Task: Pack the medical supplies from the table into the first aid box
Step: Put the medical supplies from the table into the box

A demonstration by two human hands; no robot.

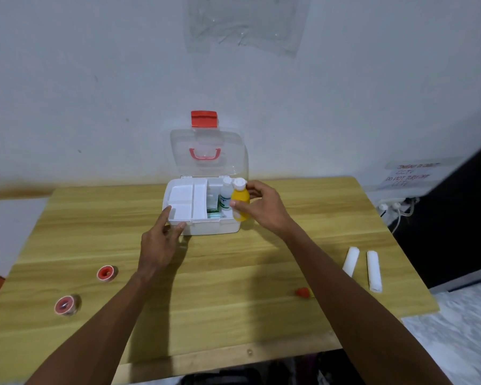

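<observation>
The white first aid box point(206, 227) stands open at the table's far middle, its clear lid point(208, 151) upright with a red latch. Inside are a white tray on the left, flat packets and a white bottle point(225, 197). My right hand point(261, 208) grips a yellow bottle point(240, 202) with a white cap, upright at the box's right front corner. My left hand point(160, 240) rests with spread fingers against the box's front left corner. Two red-cored tape rolls point(105, 273) point(66, 304) lie at the left, two white bandage rolls point(351, 261) point(374, 270) at the right.
A small red object point(302, 292) lies on the wooden table point(220, 301) beside my right forearm. The wall stands close behind the box. A power strip with cables point(395, 205) sits beyond the table's right edge.
</observation>
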